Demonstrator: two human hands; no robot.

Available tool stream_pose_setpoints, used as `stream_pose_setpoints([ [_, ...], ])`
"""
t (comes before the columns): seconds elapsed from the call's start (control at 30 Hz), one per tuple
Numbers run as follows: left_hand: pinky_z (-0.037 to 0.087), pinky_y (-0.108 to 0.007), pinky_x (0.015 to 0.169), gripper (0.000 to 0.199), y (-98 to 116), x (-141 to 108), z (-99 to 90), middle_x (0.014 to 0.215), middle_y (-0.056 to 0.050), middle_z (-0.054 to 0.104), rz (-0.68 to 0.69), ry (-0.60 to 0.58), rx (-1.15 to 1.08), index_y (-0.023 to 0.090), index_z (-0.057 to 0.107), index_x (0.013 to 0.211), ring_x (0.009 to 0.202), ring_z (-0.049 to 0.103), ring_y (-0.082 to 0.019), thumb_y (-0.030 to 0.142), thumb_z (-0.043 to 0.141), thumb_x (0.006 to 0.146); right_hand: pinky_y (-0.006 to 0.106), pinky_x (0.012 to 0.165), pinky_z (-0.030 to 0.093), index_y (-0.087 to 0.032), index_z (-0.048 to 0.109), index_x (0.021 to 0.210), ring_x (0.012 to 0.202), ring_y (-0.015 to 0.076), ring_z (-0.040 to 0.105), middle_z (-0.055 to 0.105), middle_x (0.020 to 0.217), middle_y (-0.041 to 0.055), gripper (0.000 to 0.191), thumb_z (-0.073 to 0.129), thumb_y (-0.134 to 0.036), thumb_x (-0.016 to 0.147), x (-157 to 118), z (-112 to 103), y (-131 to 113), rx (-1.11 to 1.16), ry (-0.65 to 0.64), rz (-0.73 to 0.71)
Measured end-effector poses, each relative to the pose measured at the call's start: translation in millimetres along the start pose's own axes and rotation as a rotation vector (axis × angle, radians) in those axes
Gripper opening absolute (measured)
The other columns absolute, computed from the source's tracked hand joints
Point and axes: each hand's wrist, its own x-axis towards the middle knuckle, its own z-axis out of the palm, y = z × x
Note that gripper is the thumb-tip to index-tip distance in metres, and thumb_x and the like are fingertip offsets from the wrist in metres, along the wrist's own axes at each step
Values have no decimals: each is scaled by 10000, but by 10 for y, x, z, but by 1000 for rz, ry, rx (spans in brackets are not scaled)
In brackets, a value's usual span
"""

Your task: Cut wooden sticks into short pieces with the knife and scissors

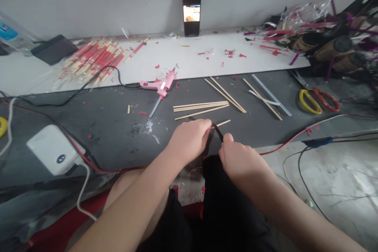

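My left hand (pixel 191 136) is closed at the front edge of the grey table. It pinches a thin wooden stick (pixel 223 123), whose pale end sticks out to the right past the fingers. My right hand (pixel 240 155) is closed in front of the edge, gripping a narrow black thing (pixel 218 132) that reaches up to the left fingertips and crosses the stick there. Whether this is a blade or a strip cannot be made out. Just beyond the hands lie several loose wooden sticks (pixel 201 106), and two more wooden sticks (pixel 226 94) slant to their right.
A pink glue gun (pixel 161 84) lies left of centre. At right are a clear glue stick (pixel 271 94) and scissors (pixel 319 100). A phone (pixel 191 10) leans on the wall. Bundled red-wrapped sticks (pixel 94 57), a white box (pixel 56 149) and cables lie left. Red scraps are scattered.
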Motion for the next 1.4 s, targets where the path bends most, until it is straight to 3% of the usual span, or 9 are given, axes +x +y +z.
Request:
stream_pose_setpoints([
  [0.13, 279, -319, 559, 221, -14, 7, -7, 793, -8, 637, 56, -30, 23, 226, 514, 832, 662, 583, -179, 223, 403, 1024, 330, 611, 509, -153, 525, 1036, 819, 324, 793, 722, 741, 106, 125, 403, -137, 1016, 13, -18, -12, 7, -28, -6],
  [0.3, 285, -322, 546, 200, -28, 18, 7, 821, -11, 666, 52, -27, 54, 229, 544, 855, 691, 625, -189, 236, 427, 1016, 324, 604, 492, -137, 528, 1071, 830, 314, 787, 729, 815, 122, 150, 381, -146, 1040, 98, -56, -37, -10, 36, -63],
  [0.57, 321, -323, 549, 214, 107, -75, 88, 934, -30, 676, -73, 90, 152, 233, 601, 980, 749, 668, -211, 306, 418, 1063, 327, 560, 469, -132, 554, 1058, 758, 317, 775, 696, 790, 95, 165, 393, -162, 1048, 81, 16, 28, -60, 135, -155],
  [0.7, 280, -323, 507, 224, 143, -116, 104, 1059, -51, 652, -38, 107, 262, 209, 606, 935, 691, 658, -179, 252, 422, 1055, 328, 580, 484, -133, 573, 1030, 781, 320, 779, 689, 801, 108, 190, 385, -156, 1049, 95, 21, 7, -86, 159, -177],
  [0.87, 231, -335, 484, 128, 99, -104, 127, 930, -12, 652, 11, 100, 282, 214, 601, 939, 680, 654, -186, 225, 494, 1010, 334, 592, 502, -112, 571, 1082, 795, 306, 782, 705, 869, 124, 212, 362, -131, 1054, 84, 29, -20, -92, 152, -166],
  [1.07, 244, -335, 492, 196, 101, -111, 165, 935, -14, 652, -25, 136, 268, 220, 602, 915, 708, 655, -183, 236, 444, 1030, 336, 608, 515, -123, 542, 1065, 800, 307, 786, 719, 835, 121, 195, 364, -62, 1014, -2, 60, -4, -84, 129, -112],
  [1.4, 265, -337, 516, 201, 18, -72, 125, 897, -9, 643, 40, 104, 222, 210, 624, 880, 640, 599, -159, 195, 458, 993, 323, 618, 505, -137, 540, 1048, 830, 291, 788, 730, 862, 114, 212, 408, -3, 951, 81, -18, -10, -67, 59, -93],
])
